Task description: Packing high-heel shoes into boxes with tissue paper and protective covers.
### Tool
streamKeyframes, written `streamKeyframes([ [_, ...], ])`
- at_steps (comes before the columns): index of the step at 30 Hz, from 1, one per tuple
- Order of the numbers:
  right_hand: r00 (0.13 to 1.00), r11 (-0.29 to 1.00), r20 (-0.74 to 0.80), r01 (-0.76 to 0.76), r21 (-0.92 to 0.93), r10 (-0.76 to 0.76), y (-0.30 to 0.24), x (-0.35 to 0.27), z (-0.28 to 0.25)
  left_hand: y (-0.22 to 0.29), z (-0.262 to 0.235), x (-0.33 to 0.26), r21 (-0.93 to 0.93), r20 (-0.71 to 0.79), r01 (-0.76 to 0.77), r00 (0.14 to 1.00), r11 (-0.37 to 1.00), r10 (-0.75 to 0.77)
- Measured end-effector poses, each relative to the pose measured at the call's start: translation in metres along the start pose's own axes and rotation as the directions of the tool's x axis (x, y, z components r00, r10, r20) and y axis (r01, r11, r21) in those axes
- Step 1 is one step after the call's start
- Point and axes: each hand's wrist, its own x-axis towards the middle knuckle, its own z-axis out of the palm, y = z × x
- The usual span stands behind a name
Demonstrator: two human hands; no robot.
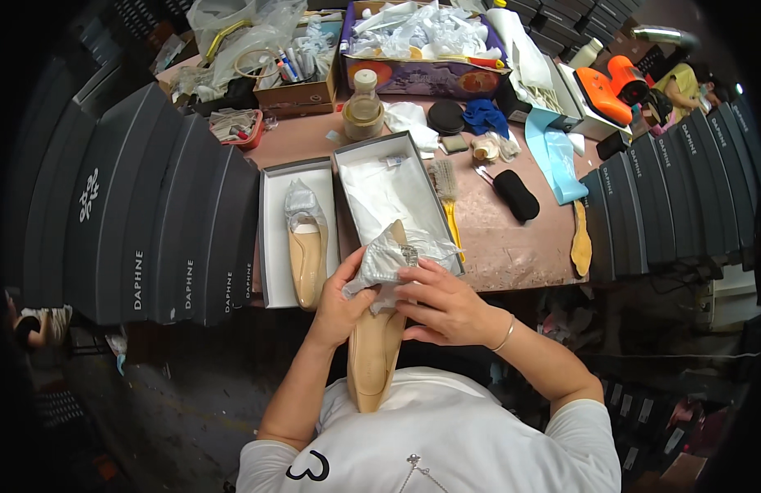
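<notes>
A beige patent flat shoe [369, 366] is held in front of my chest, its heel toward me. Its toe end is wrapped in a thin whitish sheet [384, 264], with a shiny ornament showing through. My left hand [339, 302] grips the shoe and sheet from the left, thumb on top. Curled over the sheet's right side are the fingers of my right hand [448, 306], its thumb lower by the shoe's edge. A matching shoe [305, 259], also wrapped at the toe, lies in a grey shoebox half [271, 222]. Beside it is the other half [426, 177], lined with white paper.
Dark shoeboxes [167, 214] are stacked at the left, and more boxes [668, 197] at the right. A yellow-handled brush [448, 197], black oval case [516, 195], blue cloth [485, 117] and capped jar [363, 111] lie beyond. At the back stands a purple carton [422, 80] of crumpled paper.
</notes>
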Motion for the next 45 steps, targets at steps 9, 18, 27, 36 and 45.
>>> streamKeyframes([
  [9, 0.615, 0.426, 0.163, -0.69, 0.585, 0.772, 0.053, -0.016, -0.022, 0.0, 0.012, -0.002, 0.035, 0.03, -0.026, 0.999, 0.999, 0.025],
  [18, 0.618, 0.523, -0.01, -0.657, 0.543, 0.786, 0.053, -0.011, -0.022, -0.013, 0.005, -0.004, 0.049, -0.074, -0.047, 0.996, 0.998, 0.051],
  [27, 0.73, 0.914, -0.558, -0.374, 0.156, 0.394, 0.025, 0.034, 0.024, -0.009, 0.004, 0.005, 0.054, -0.272, -0.09, 0.957, 0.995, 0.101],
  [36, 0.991, 0.988, -0.121, 0.03, -0.15, -0.049, 0.015, 0.043, 0.038, -0.014, -0.016, -0.012, 0.04, -0.161, -0.02, 0.987, 0.999, 0.027],
  [45, 0.596, 0.815, -0.556, -0.398, 0.422, 0.579, 0.052, 0.033, 0.025, -0.027, 0.003, -0.002, 0.174, -0.242, -0.153, 0.951, 0.973, 0.192],
])
